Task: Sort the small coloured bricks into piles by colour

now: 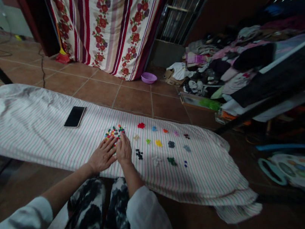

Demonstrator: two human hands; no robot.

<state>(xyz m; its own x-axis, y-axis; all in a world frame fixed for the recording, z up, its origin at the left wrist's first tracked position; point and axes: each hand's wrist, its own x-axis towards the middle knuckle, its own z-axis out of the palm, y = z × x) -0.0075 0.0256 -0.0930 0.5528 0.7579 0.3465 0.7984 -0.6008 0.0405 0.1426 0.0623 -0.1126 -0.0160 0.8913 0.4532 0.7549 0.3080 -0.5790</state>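
Observation:
A pile of small mixed-colour pieces (115, 130), perhaps beads, lies on the striped cloth (96, 121) in front of me. My left hand (103, 154) rests flat at the near edge of this pile, its fingers stretched out over some pieces. Right beside it, my right hand (124, 151) reaches into the pile's right side with its fingers held together; what is under the fingertips is hidden. To the right, pieces lie sorted by colour in small groups, among them red (141, 125), yellow (159, 143), black (139, 154), dark green (172, 161) and dark blue (185, 164).
A phone (75, 117) lies on the cloth to the left. Beyond, a floral curtain (103, 19) hangs above the tiled floor near a purple basin (148, 78). Heaped clothes (229, 61) fill the right background. Dark poles slant at both sides.

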